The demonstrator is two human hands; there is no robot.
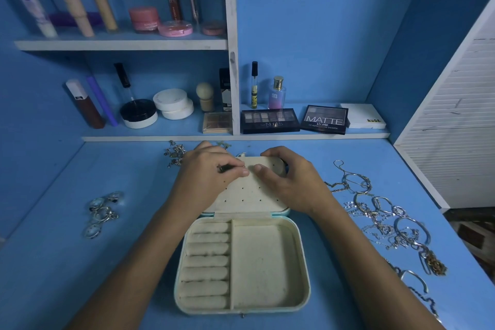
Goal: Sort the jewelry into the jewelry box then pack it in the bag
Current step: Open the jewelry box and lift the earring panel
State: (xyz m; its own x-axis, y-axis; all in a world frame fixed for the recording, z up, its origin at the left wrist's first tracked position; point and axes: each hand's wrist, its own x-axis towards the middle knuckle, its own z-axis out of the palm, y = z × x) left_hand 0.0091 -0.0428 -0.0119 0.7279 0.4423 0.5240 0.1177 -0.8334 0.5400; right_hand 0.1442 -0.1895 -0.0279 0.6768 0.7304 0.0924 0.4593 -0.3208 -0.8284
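Observation:
An open cream jewelry box [267, 308] lies on the blue desk, with ring rolls on its left and a bare compartment on its right. Its lid [249, 195], dotted with earring holes, lies flat behind it. My left hand [206, 177] pinches a small earring [244, 166] against the lid's far part. My right hand [289, 179] grips the lid's far right corner. Rings [103, 211] lie on the left. Earrings [175, 154] are heaped behind my left hand. Chains and bracelets [385, 220] spread on the right.
Shelves behind the desk hold cosmetics, among them eyeshadow palettes [270, 120] and a perfume bottle [277, 94]. A white slatted panel [455, 115] bounds the right side. No bag is in view.

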